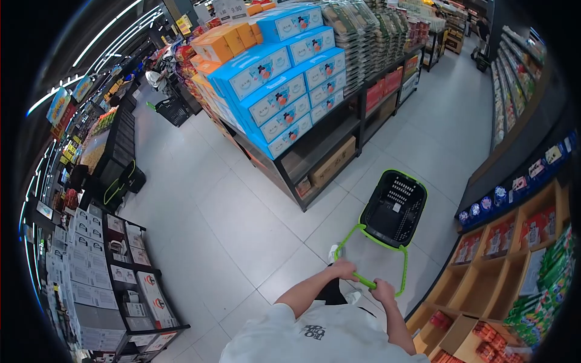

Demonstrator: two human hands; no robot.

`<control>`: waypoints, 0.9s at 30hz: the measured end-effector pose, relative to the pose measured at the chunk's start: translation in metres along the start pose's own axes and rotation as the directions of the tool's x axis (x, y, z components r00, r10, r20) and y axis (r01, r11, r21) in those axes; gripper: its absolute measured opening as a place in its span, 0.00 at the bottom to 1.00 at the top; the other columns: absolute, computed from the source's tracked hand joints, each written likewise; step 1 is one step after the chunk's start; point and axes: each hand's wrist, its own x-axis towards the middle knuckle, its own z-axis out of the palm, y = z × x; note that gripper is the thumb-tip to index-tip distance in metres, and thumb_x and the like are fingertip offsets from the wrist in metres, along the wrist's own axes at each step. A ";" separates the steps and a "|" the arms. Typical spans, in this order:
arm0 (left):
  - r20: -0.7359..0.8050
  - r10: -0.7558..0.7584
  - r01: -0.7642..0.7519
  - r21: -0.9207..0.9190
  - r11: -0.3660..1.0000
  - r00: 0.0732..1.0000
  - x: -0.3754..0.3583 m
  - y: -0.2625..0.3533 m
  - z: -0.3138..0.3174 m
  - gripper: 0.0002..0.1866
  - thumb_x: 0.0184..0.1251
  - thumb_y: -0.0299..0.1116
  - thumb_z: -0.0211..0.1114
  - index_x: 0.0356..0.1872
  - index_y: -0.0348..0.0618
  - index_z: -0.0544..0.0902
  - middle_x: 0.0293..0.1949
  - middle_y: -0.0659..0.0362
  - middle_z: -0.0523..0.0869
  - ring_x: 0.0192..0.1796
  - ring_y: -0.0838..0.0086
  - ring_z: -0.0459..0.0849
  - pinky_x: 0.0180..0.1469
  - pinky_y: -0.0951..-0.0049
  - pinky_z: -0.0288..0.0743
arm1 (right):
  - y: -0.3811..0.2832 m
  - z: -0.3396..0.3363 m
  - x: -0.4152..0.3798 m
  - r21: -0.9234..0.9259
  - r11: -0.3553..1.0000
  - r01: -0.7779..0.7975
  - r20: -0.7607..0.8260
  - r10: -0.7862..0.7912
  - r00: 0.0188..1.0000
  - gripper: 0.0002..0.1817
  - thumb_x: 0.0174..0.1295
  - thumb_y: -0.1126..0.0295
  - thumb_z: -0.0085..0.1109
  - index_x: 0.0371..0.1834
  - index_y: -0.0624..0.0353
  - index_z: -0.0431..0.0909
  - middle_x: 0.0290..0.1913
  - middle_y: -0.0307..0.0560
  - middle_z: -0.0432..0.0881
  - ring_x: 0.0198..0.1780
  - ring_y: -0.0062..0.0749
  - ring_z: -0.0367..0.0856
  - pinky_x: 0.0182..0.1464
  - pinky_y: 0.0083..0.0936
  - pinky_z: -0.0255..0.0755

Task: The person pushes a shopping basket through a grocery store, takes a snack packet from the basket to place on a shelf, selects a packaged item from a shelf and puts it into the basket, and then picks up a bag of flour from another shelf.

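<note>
Both of my hands are closed around the bright green pull handle of a black shopping basket [387, 228] with a green rim. The basket is on the tiled floor just ahead of me, its inside facing up. A small white patch shows on its bottom. My left hand [345, 269] grips the left part of the handle [365, 281]. Close to it on the right, my right hand [382, 291] holds the same bar. The green side arms of the handle run from the bar to the near end of the basket.
Ahead, blue boxes [284, 109] are stacked on a dark display shelf [327, 136] whose corner juts into the aisle. Wooden shelves [478, 281] line the right. A carton stand [115, 272] is on the left. A person [156, 77] is by another basket [173, 111] farther off.
</note>
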 end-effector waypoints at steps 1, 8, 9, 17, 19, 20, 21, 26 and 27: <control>-0.013 -0.002 0.002 -0.010 1.000 1.000 0.009 -0.004 -0.010 0.25 0.58 0.61 0.66 0.36 0.47 0.88 0.35 0.49 0.88 0.43 0.52 0.87 0.50 0.54 0.76 | -0.008 -0.015 0.007 0.010 1.000 0.003 0.008 -0.003 1.000 0.17 0.53 0.53 0.68 0.42 0.50 0.84 0.40 0.51 0.86 0.45 0.50 0.84 0.46 0.44 0.76; -0.069 0.092 -0.090 0.041 0.995 0.993 0.058 -0.040 -0.123 0.25 0.56 0.61 0.68 0.36 0.47 0.88 0.34 0.52 0.89 0.43 0.55 0.87 0.49 0.55 0.75 | -0.048 -0.098 0.075 0.085 0.993 0.078 -0.057 -0.074 0.996 0.18 0.56 0.49 0.66 0.42 0.50 0.85 0.38 0.53 0.86 0.44 0.54 0.84 0.46 0.46 0.76; -0.070 0.085 -0.084 0.027 0.996 0.994 0.072 -0.051 -0.137 0.25 0.56 0.61 0.68 0.36 0.47 0.88 0.35 0.52 0.89 0.43 0.55 0.87 0.49 0.55 0.75 | -0.053 -0.108 0.089 0.060 0.996 0.069 -0.055 -0.065 0.996 0.19 0.56 0.49 0.66 0.42 0.49 0.85 0.38 0.54 0.86 0.43 0.54 0.84 0.45 0.47 0.76; -0.073 0.204 -0.199 0.071 0.977 0.976 0.144 -0.120 -0.257 0.23 0.53 0.59 0.71 0.34 0.49 0.89 0.32 0.52 0.89 0.40 0.56 0.87 0.49 0.55 0.75 | -0.092 -0.150 0.199 0.148 0.988 0.034 -0.156 -0.011 0.988 0.21 0.58 0.45 0.63 0.41 0.50 0.85 0.35 0.55 0.86 0.40 0.56 0.84 0.42 0.49 0.75; -0.066 0.241 -0.236 0.073 0.969 0.968 0.162 -0.137 -0.282 0.22 0.52 0.58 0.71 0.34 0.49 0.89 0.32 0.53 0.89 0.39 0.56 0.87 0.49 0.55 0.74 | -0.107 -0.164 0.221 0.178 0.984 0.030 -0.184 0.003 0.983 0.20 0.58 0.46 0.63 0.41 0.50 0.84 0.34 0.55 0.86 0.38 0.57 0.84 0.41 0.49 0.75; -0.061 0.260 -0.255 0.084 0.963 0.964 0.168 -0.145 -0.294 0.21 0.52 0.57 0.71 0.34 0.50 0.89 0.32 0.54 0.89 0.40 0.57 0.87 0.49 0.55 0.73 | -0.113 -0.170 0.229 0.178 0.983 0.033 -0.199 0.003 0.980 0.20 0.59 0.46 0.63 0.41 0.50 0.84 0.34 0.55 0.85 0.38 0.57 0.84 0.40 0.50 0.75; -0.058 0.273 -0.267 0.096 0.959 0.960 0.171 -0.149 -0.300 0.20 0.52 0.56 0.71 0.34 0.50 0.89 0.32 0.55 0.89 0.40 0.57 0.87 0.50 0.55 0.72 | -0.118 -0.175 0.235 0.181 0.983 0.044 -0.214 -0.005 0.977 0.19 0.59 0.47 0.63 0.41 0.50 0.84 0.33 0.55 0.85 0.37 0.57 0.84 0.40 0.50 0.75; -0.051 0.262 -0.257 0.085 0.963 0.964 0.190 -0.167 -0.313 0.19 0.55 0.55 0.70 0.36 0.52 0.88 0.34 0.56 0.89 0.43 0.59 0.86 0.53 0.57 0.67 | -0.121 -0.193 0.266 0.137 0.990 0.025 -0.161 -0.003 0.987 0.17 0.61 0.50 0.61 0.42 0.50 0.82 0.32 0.55 0.85 0.37 0.56 0.84 0.39 0.51 0.75; -0.061 0.259 -0.254 0.076 0.964 0.964 0.194 -0.169 -0.311 0.19 0.56 0.55 0.70 0.36 0.52 0.87 0.34 0.56 0.89 0.43 0.60 0.86 0.53 0.57 0.67 | -0.115 -0.196 0.272 0.112 0.993 0.040 -0.152 -0.023 0.988 0.16 0.61 0.51 0.61 0.42 0.50 0.81 0.32 0.55 0.85 0.37 0.56 0.84 0.40 0.52 0.76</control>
